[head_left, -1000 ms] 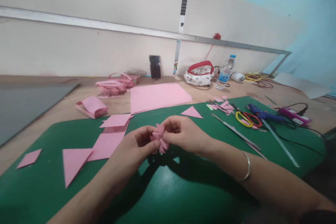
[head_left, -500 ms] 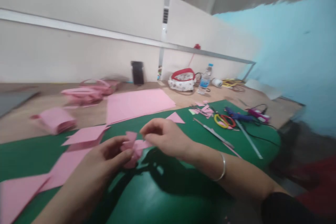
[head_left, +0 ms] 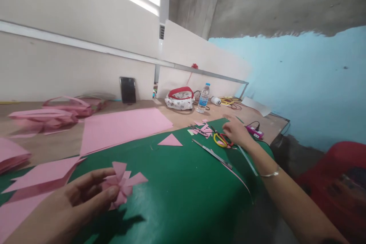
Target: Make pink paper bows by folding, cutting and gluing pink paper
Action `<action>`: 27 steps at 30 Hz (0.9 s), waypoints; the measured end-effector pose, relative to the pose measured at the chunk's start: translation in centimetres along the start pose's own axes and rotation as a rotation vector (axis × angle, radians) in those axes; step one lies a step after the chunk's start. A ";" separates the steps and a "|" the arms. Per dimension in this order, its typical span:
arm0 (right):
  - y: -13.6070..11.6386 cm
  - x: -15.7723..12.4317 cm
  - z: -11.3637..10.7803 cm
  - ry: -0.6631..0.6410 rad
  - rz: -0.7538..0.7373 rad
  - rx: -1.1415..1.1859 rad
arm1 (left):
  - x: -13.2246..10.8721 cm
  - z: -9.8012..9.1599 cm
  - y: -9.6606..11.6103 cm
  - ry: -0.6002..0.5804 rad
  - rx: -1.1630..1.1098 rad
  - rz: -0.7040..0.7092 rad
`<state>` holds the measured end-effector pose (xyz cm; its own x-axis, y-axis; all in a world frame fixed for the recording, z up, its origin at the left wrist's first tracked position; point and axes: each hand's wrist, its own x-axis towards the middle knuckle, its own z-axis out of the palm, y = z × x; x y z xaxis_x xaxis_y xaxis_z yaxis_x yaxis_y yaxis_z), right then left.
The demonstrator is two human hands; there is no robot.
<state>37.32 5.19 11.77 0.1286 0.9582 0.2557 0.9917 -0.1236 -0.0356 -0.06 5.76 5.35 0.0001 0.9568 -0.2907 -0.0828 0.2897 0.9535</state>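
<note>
My left hand (head_left: pixel 85 200) pinches a pink folded paper flower (head_left: pixel 122 186) between thumb and fingers, held above the green mat (head_left: pixel 177 183). Several of its petals stick out to the right and upward. My right hand (head_left: pixel 236 131) is stretched out to the far right of the mat, just behind the scissors (head_left: pixel 220 140) with yellow and red handles. It covers the spot where a blue glue gun lay, and its fingers are blurred, so whether it grips anything is unclear. A pink paper triangle (head_left: pixel 170 140) lies between the two hands.
A craft knife (head_left: pixel 211 153) and a clear stick (head_left: pixel 248 161) lie on the mat. Pink scraps (head_left: pixel 204 129) sit by the scissors. Behind are pink sheets (head_left: pixel 122 127), a pouch (head_left: pixel 180 99), a water bottle (head_left: pixel 203 99), a phone (head_left: pixel 127 90) and a purple power strip (head_left: pixel 255 132).
My right hand has left the paper flower and reached right, over the glue gun's place. My left hand still holds the flower, now more open to view. The camera has turned right.
</note>
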 end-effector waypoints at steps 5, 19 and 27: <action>1.0 -0.7 1.3 -0.227 0.069 -0.098 | 0.9 -0.8 -1.0 -0.113 0.013 -0.055; -0.2 3.5 3.9 -0.425 0.078 -0.311 | 0.2 -1.0 -0.3 -0.336 0.100 -0.068; -4.8 8.3 5.5 -0.457 -0.024 -0.238 | 0.9 -1.2 -0.9 -0.316 0.136 -0.047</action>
<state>33.60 15.12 8.76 0.1443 0.9699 -0.1960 0.9743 -0.1047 0.1994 -1.17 6.33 4.16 0.3109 0.8965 -0.3158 0.0577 0.3138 0.9477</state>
